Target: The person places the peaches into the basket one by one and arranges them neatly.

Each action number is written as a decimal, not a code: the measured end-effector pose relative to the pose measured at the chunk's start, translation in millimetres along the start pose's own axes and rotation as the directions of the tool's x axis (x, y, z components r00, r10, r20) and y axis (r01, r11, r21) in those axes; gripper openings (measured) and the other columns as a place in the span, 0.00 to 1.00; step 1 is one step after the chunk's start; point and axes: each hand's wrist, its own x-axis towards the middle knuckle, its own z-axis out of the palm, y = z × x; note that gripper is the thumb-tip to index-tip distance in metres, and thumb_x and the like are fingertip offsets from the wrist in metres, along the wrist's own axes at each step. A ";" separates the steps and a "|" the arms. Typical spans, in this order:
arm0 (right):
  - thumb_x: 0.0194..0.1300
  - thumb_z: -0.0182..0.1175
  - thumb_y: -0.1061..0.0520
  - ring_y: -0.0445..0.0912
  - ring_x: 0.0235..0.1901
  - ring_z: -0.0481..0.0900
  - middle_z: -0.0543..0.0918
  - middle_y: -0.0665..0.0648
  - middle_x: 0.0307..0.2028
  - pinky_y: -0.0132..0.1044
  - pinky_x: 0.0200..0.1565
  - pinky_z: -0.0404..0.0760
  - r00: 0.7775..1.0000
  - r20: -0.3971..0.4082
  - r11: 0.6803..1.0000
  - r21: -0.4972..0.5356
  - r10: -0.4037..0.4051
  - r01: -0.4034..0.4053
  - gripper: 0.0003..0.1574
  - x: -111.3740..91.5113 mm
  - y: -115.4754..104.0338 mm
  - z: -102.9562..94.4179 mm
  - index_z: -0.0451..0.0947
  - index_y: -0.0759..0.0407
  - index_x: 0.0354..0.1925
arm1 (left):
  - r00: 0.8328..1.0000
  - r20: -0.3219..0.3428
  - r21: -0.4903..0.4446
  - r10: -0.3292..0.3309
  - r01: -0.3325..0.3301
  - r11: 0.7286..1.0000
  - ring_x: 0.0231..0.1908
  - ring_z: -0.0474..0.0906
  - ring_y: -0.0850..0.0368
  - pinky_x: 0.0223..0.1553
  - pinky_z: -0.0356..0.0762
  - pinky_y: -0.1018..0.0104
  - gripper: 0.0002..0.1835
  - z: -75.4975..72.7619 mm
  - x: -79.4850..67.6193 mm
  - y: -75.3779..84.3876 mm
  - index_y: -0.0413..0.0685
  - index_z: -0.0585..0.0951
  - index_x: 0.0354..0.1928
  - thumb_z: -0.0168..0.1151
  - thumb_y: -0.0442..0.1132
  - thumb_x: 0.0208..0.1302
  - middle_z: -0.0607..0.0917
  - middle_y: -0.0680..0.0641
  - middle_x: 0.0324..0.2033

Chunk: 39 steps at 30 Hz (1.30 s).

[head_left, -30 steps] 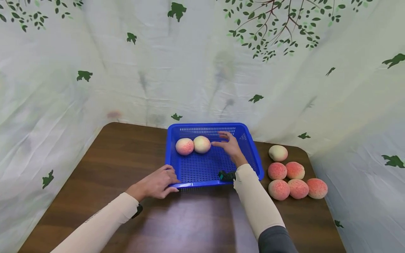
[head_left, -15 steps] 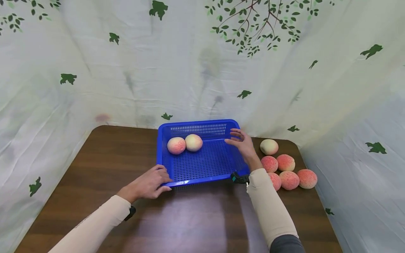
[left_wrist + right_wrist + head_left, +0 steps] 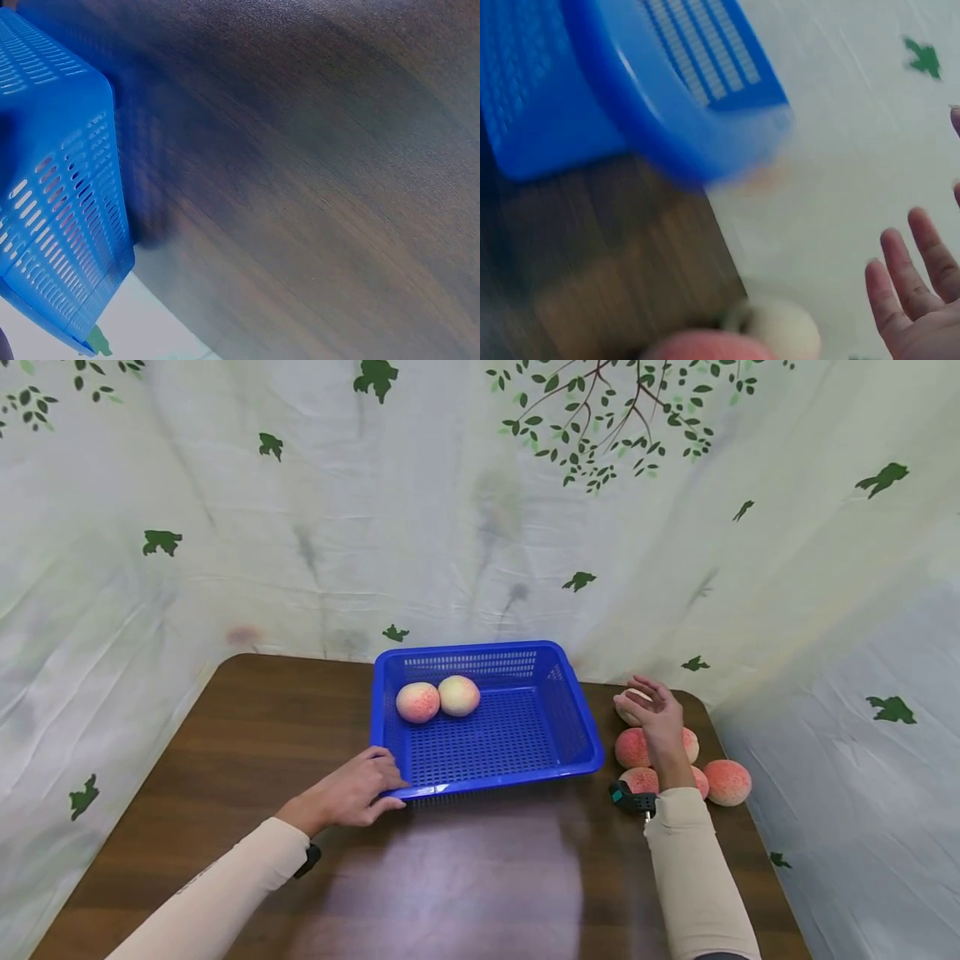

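Note:
A blue plastic basket [image 3: 510, 775] stands on the table, with two peaches, one blushed pink [image 3: 417, 702] and one pale [image 3: 459, 696], side by side at its left. My left hand [image 3: 356, 789] holds the basket's front left corner, fingers over the rim, thumb outside it. To the right of the basket, my right hand [image 3: 662, 718] hovers over a group of peaches, nearest the pale back peach [image 3: 627, 717], which it partly hides. In the right wrist view its fingers [image 3: 904, 274] are spread and hold nothing; a pale peach [image 3: 791, 330] lies below.
Several pink peaches [image 3: 727, 782] lie grouped near the right edge of the brown wooden table [image 3: 465, 877]. A pale leaf-printed cloth [image 3: 450, 527] hangs behind and beside the table. Perforated basket walls [image 3: 67, 202] show in the left wrist view.
My right hand has left the basket's inside and moved right, over the loose peaches. My left hand stays on the basket's corner. The view has shifted slightly right.

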 end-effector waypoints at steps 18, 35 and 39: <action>0.54 0.71 0.62 0.41 0.53 0.72 0.76 0.52 0.53 0.26 0.57 0.69 0.925 -0.376 0.996 0.038 -0.057 0.077 0.33 -17.6 15.1 -97.7 0.73 0.53 0.57 | 1.000 0.005 -0.007 -0.013 0.013 1.000 0.37 0.77 0.55 0.53 0.70 0.51 0.12 -1.1 1.6 -0.8 0.43 0.86 0.40 0.64 0.44 0.61 0.87 0.52 0.33; 0.60 0.67 0.60 0.44 0.72 0.48 0.60 0.54 0.71 0.39 0.71 0.44 0.878 -0.472 0.987 -0.086 0.080 -0.136 0.42 -41.4 54.6 -150.6 0.63 0.56 0.69 | 0.999 0.016 -0.031 -0.034 0.035 0.999 0.37 0.76 0.56 0.52 0.69 0.51 0.13 -0.3 -0.1 -0.7 0.44 0.86 0.40 0.62 0.45 0.63 0.87 0.53 0.33; 0.63 0.64 0.52 0.48 0.74 0.43 0.52 0.54 0.74 0.45 0.71 0.47 0.880 -0.445 0.954 -0.153 0.167 -0.258 0.45 -44.7 62.4 -156.3 0.55 0.53 0.73 | 0.999 0.023 -0.023 -0.038 0.039 0.999 0.37 0.77 0.55 0.53 0.70 0.50 0.12 -0.1 0.3 -0.2 0.44 0.86 0.40 0.64 0.44 0.61 0.87 0.52 0.34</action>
